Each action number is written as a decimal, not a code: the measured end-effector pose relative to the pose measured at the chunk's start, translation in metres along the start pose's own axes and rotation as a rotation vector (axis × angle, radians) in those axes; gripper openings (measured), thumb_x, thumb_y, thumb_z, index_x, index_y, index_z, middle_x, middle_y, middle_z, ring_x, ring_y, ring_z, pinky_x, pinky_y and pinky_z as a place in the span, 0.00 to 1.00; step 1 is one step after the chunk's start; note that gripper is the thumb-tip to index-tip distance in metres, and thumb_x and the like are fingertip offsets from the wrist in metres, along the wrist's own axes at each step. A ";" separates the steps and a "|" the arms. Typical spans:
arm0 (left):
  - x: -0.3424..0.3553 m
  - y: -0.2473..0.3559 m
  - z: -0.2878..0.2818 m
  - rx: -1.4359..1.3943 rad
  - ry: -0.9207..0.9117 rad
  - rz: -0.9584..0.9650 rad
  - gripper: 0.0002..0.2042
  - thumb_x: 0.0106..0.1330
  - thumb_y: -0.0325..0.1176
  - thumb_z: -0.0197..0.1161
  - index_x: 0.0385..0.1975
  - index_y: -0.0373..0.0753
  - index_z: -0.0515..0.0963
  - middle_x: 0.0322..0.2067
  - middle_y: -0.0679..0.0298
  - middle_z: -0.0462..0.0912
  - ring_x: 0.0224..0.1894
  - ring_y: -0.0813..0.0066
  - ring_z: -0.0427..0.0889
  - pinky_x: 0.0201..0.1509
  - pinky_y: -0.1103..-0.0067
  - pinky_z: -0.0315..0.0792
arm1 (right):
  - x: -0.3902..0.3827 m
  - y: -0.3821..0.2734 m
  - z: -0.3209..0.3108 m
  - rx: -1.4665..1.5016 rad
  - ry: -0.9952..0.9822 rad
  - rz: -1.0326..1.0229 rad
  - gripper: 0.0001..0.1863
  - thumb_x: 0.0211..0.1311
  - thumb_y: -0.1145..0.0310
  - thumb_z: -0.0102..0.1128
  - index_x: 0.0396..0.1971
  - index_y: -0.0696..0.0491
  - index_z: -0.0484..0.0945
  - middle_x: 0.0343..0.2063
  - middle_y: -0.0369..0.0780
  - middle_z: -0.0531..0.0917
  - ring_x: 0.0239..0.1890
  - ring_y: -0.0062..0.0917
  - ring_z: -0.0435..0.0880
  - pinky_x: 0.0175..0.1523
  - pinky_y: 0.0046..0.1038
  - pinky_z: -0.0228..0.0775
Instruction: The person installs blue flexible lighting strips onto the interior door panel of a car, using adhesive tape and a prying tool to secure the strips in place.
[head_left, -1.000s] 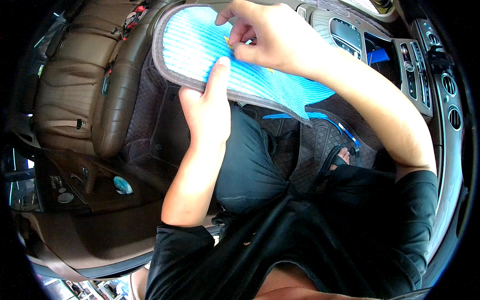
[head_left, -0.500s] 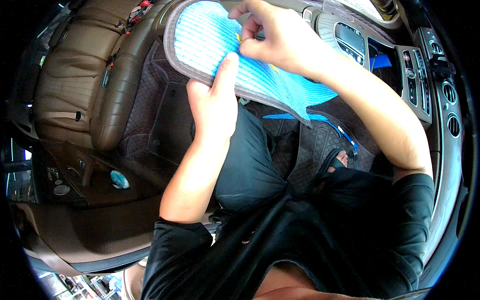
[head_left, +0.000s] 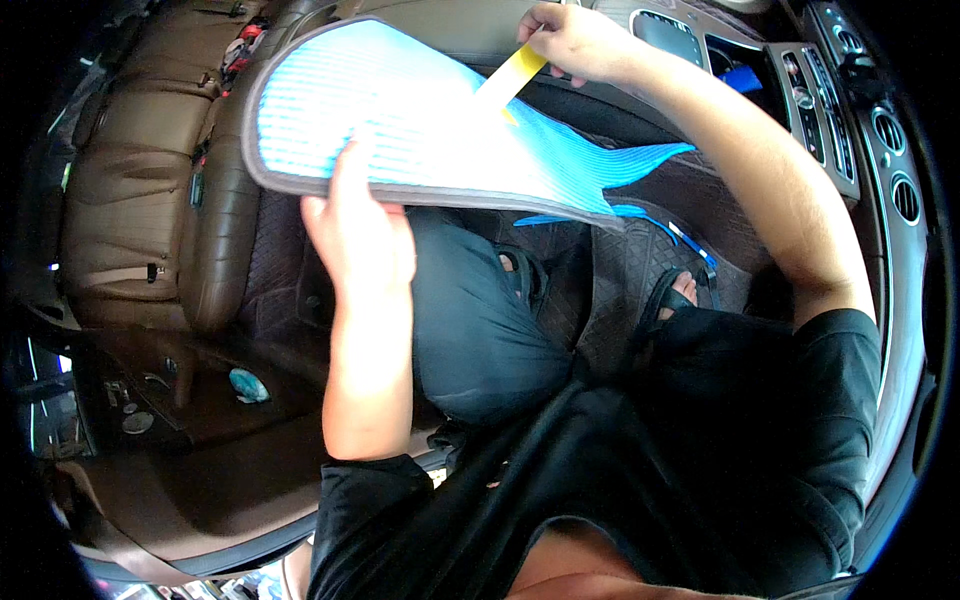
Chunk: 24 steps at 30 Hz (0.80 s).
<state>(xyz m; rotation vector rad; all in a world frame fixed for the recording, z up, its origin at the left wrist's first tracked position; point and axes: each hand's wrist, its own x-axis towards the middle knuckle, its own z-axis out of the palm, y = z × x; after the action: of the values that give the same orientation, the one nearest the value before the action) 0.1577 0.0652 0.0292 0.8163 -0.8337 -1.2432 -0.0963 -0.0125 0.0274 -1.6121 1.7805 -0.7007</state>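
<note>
1. One yellow strip (head_left: 516, 74) slants up and rightward over a blue ribbed panel (head_left: 415, 105), its lower end lost in glare.
2. The right hand (head_left: 580, 45) pinches the strip's upper end, fingers closed; the left hand (head_left: 360, 240) is farther off.
3. The panel's long axis runs left to right ahead of the person; the left hand clasps its near edge, thumb on top.
4. Farther right, an open console compartment (head_left: 724, 48) contains a blue object (head_left: 740, 79), unclear in kind.

Far more yellow strip (head_left: 516, 77) visible
</note>
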 end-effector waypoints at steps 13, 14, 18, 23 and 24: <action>0.001 0.015 -0.031 0.278 -0.051 0.090 0.23 0.65 0.23 0.60 0.62 0.30 0.70 0.58 0.51 0.76 0.60 0.60 0.76 0.64 0.62 0.72 | -0.037 0.072 -0.056 -0.413 0.134 -0.406 0.12 0.56 0.64 0.60 0.30 0.57 0.85 0.28 0.52 0.86 0.33 0.47 0.87 0.42 0.45 0.79; 0.000 0.014 -0.028 0.272 -0.048 0.092 0.23 0.65 0.23 0.60 0.62 0.30 0.70 0.58 0.51 0.75 0.60 0.59 0.76 0.64 0.62 0.73 | -0.039 0.063 -0.035 -0.244 0.090 -0.439 0.12 0.55 0.63 0.62 0.31 0.57 0.85 0.30 0.52 0.86 0.34 0.47 0.87 0.43 0.44 0.79; -0.001 0.007 -0.018 0.260 -0.026 0.106 0.24 0.65 0.22 0.59 0.62 0.30 0.69 0.58 0.50 0.75 0.60 0.58 0.76 0.64 0.61 0.73 | -0.046 -0.002 0.039 0.121 -0.178 -0.157 0.31 0.69 0.47 0.61 0.60 0.56 0.74 0.43 0.46 0.86 0.39 0.30 0.88 0.43 0.32 0.84; 0.005 0.010 -0.025 0.294 0.013 0.077 0.25 0.63 0.21 0.58 0.63 0.30 0.68 0.59 0.49 0.73 0.61 0.57 0.75 0.64 0.60 0.74 | -0.009 0.006 0.057 -0.128 0.009 -0.405 0.16 0.63 0.60 0.66 0.45 0.55 0.84 0.36 0.43 0.89 0.36 0.30 0.90 0.44 0.32 0.83; 0.007 0.016 -0.033 0.313 0.031 0.063 0.26 0.63 0.21 0.58 0.64 0.30 0.67 0.60 0.48 0.73 0.61 0.57 0.75 0.64 0.60 0.73 | -0.005 0.008 0.049 -0.248 0.054 -0.359 0.11 0.64 0.60 0.61 0.39 0.47 0.88 0.36 0.41 0.89 0.42 0.35 0.89 0.49 0.39 0.82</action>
<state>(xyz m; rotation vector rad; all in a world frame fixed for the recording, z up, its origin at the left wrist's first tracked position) 0.1947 0.0627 0.0288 1.0490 -1.0368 -1.0555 -0.0642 -0.0050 -0.0103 -2.1316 1.6842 -0.7076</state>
